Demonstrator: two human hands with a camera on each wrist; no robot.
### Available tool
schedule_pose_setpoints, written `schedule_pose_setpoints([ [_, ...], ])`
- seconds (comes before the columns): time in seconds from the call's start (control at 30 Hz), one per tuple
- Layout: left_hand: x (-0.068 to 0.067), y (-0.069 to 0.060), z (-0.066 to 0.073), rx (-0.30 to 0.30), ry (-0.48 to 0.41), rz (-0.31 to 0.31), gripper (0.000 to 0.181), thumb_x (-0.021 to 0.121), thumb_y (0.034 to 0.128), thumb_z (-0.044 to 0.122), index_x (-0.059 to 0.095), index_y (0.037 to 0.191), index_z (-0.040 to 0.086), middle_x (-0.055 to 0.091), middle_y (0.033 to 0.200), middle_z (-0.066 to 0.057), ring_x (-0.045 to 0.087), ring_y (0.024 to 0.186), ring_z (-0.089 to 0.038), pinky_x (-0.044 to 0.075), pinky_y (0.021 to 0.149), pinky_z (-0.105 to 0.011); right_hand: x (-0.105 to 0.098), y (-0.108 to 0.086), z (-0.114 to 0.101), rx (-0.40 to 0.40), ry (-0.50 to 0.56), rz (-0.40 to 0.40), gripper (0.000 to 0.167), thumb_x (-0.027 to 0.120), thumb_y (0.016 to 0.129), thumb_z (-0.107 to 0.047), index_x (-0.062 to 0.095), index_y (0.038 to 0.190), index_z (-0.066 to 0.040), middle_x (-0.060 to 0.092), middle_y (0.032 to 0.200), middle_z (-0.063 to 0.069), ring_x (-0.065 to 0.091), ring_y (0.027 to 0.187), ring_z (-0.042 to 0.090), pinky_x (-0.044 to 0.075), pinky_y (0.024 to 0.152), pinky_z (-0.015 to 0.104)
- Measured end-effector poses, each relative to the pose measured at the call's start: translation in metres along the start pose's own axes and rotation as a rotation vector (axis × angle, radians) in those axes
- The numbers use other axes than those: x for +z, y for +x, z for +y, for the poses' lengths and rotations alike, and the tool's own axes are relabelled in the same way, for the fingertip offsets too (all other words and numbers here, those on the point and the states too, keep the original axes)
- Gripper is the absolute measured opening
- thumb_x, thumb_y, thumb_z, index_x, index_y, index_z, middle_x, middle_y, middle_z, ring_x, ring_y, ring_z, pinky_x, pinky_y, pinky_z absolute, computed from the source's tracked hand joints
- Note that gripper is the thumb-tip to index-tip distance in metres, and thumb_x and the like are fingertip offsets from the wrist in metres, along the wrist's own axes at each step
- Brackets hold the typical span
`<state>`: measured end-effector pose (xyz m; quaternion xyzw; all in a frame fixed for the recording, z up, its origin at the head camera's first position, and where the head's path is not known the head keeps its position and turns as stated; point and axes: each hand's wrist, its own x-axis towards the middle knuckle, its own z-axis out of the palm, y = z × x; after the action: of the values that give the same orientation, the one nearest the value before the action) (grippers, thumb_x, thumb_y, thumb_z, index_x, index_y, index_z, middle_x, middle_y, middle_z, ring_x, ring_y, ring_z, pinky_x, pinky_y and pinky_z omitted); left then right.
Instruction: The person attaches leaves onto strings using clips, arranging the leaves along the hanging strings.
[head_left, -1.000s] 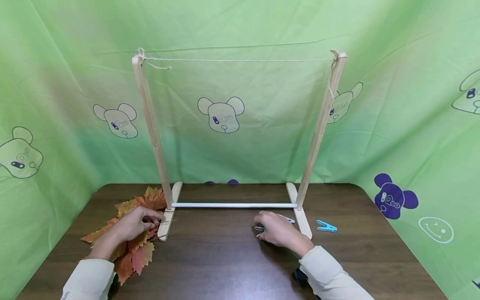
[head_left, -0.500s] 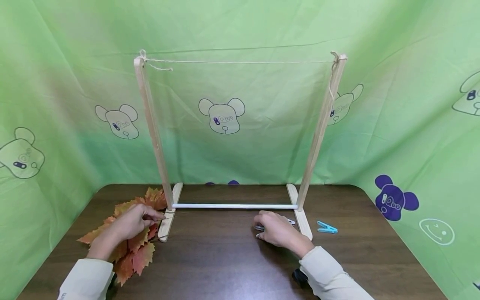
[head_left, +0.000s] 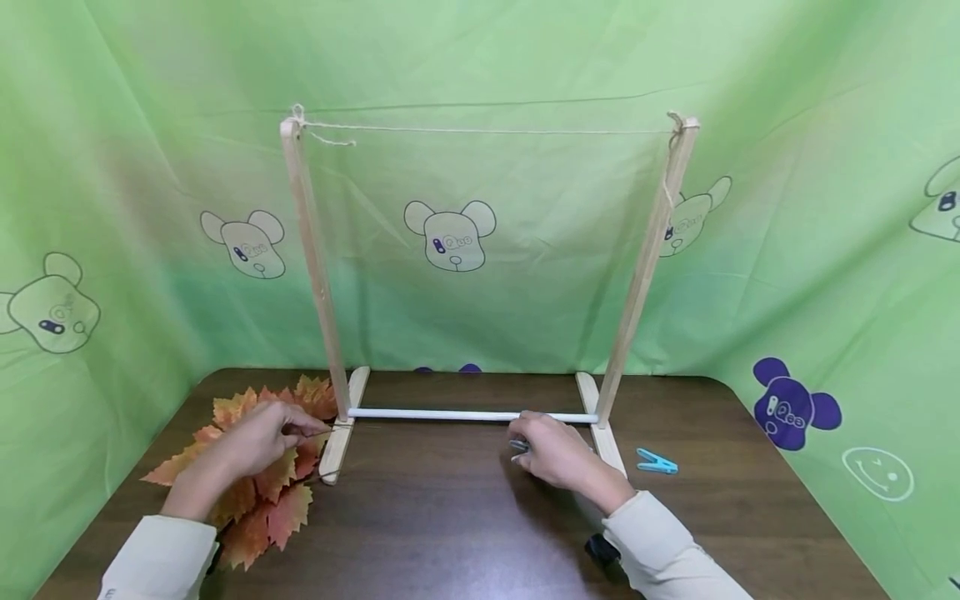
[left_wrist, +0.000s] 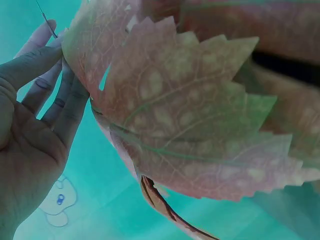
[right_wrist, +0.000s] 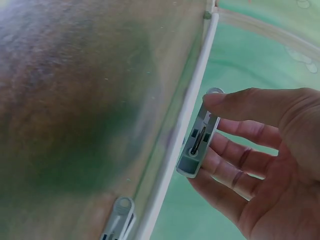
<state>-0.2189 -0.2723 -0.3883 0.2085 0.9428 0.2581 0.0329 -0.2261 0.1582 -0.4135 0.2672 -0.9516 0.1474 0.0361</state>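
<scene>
In the head view, my left hand is over the pile of orange and red artificial maple leaves at the table's left. Its thumb and fingers pinch the thin stem of a leaf, whose jagged blade fills much of the left wrist view. My right hand holds a grey clothespin between thumb and fingers, just above the table and close to the white rod. A second grey clothespin lies on the table in the right wrist view.
A wooden stand with two posts rises behind my hands, its feet on the brown table. String runs between the post tops. A blue clothespin lies right of the stand. Green printed cloth hangs behind.
My left hand has risen slightly, pinching the stem, and the leaves around it have shifted. The right hand has lifted a little with the grey clothespin. The head view has tilted slightly.
</scene>
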Motion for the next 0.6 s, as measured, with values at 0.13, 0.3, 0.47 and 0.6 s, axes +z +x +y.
schedule_pose_setpoints([
  [0.13, -0.008, 0.000, 0.008, 0.022, 0.010, -0.002, 0.038, 0.063, 0.0892, -0.018, 0.080, 0.114, 0.004, 0.079, 0.109, -0.016, 0.064, 0.080, -0.014, 0.045, 0.054, -0.022, -0.005, 0.001, 0.000, -0.029, 0.007, 0.026, 0.023, 0.084, 0.079, -0.003, 0.073, 0.098, -0.010, 0.066, 0.091, -0.003, 0.067, 0.084, 0.018, 0.055, 0.069, 0.035],
  [0.3, -0.020, 0.000, 0.022, 0.012, 0.014, 0.003, 0.038, 0.064, 0.0901, -0.017, 0.080, 0.117, 0.004, 0.079, 0.111, -0.016, 0.053, 0.065, -0.009, 0.039, 0.049, -0.021, -0.013, 0.004, 0.000, -0.049, 0.029, 0.054, 0.022, 0.084, 0.080, -0.002, 0.073, 0.098, -0.008, 0.066, 0.091, -0.002, 0.066, 0.084, 0.016, 0.055, 0.073, 0.032],
  [0.47, -0.029, 0.001, 0.035, 0.004, 0.041, 0.019, 0.033, 0.066, 0.0936, -0.011, 0.080, 0.118, 0.006, 0.080, 0.111, -0.013, 0.051, 0.063, -0.008, 0.040, 0.051, -0.022, -0.023, 0.005, -0.001, -0.084, 0.052, 0.088, 0.021, 0.084, 0.081, -0.001, 0.072, 0.097, -0.007, 0.065, 0.088, -0.001, 0.063, 0.081, 0.015, 0.055, 0.072, 0.033],
  [0.6, -0.034, 0.002, 0.042, 0.020, 0.022, 0.024, 0.035, 0.068, 0.0925, -0.010, 0.080, 0.118, 0.010, 0.081, 0.110, -0.009, 0.061, 0.068, -0.007, 0.049, 0.110, -0.052, -0.031, 0.007, -0.004, -0.098, 0.068, 0.102, 0.021, 0.083, 0.081, 0.000, 0.072, 0.098, -0.006, 0.065, 0.089, -0.001, 0.063, 0.081, 0.014, 0.055, 0.072, 0.032],
])
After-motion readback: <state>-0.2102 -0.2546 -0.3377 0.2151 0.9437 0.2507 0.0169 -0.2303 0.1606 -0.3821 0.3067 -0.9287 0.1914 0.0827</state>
